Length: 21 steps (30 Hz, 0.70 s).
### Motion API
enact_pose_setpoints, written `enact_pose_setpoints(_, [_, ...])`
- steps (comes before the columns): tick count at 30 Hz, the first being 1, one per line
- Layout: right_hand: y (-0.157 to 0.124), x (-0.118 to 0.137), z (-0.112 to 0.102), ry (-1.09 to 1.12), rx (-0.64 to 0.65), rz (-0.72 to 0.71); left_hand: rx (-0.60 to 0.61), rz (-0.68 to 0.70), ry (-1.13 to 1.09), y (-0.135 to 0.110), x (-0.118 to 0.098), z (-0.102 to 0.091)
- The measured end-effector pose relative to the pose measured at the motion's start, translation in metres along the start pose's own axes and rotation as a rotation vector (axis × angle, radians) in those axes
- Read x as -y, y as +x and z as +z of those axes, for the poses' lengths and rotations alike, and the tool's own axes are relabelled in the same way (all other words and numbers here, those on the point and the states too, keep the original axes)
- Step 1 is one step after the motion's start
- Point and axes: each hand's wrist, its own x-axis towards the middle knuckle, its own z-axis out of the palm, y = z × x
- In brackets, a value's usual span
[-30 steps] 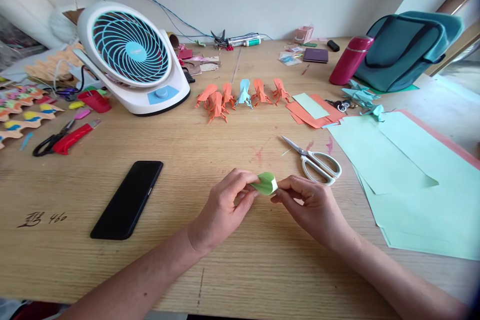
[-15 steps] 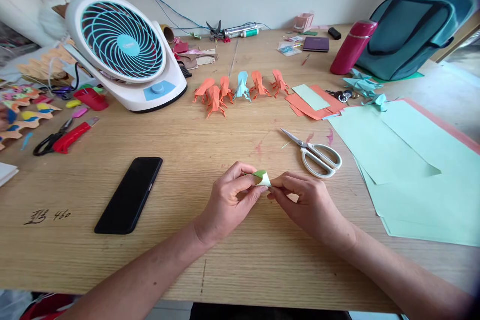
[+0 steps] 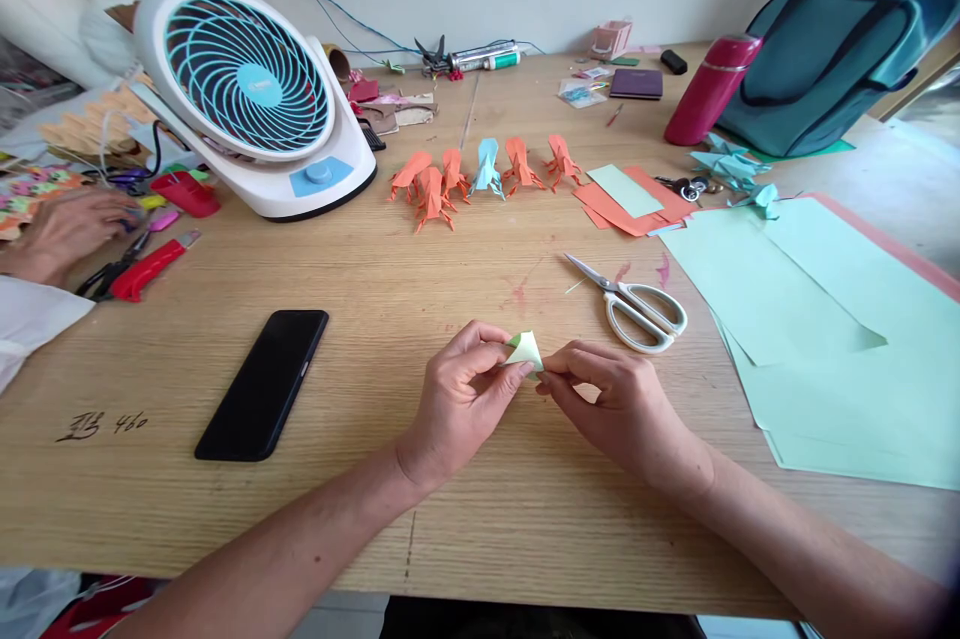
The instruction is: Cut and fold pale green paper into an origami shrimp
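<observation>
A small piece of folded green paper (image 3: 526,350), pale on one face and brighter green on the other, is held above the table between my two hands. My left hand (image 3: 463,394) pinches it from the left, thumb in front and fingers behind. My right hand (image 3: 619,399) grips its right end between thumb and forefinger; the fingertips partly hide that end. Just beyond my right hand lies a pair of scissors (image 3: 637,314) with white handles, blades pointing away to the left. Orange folded-paper insects (image 3: 431,197) and a blue one (image 3: 487,169) stand farther back.
A black phone (image 3: 262,384) lies at left, below a white fan (image 3: 315,144). Large light-green sheets (image 3: 825,399) cover the right side, near orange paper (image 3: 637,214), a pink flask (image 3: 712,89) and a teal bag (image 3: 825,59). Another person's hand (image 3: 71,224) is near a red cutter (image 3: 150,267).
The paper's pale flap has shifted, showing more of its pale face, while my hands stay nearly in place. Another person's hand and white sleeve have come in at the left.
</observation>
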Motion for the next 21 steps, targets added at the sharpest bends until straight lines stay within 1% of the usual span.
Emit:
enact_pose_setpoints(4, [-0.0002, 0.0016, -0.0010, -0.020, 0.000, -0.018, -0.008, -0.017, -0.016, -0.0006, 0.0011, 0.0004])
enact_pose_setpoints(9, [0.0002, 0.0007, -0.0019, -0.002, -0.002, -0.027, -0.021, 0.102, 0.016, 0.0004, 0.0028, -0.0018])
enact_pose_setpoints(14, [0.0002, -0.0002, -0.0020, 0.016, -0.024, -0.044, -0.022, 0.048, -0.007, -0.0001, 0.0024, -0.0019])
enact_pose_setpoints(21, [-0.0011, 0.0024, -0.0026, 0.025, -0.053, -0.052, -0.038, 0.043, -0.008, -0.0005, -0.0009, -0.0018])
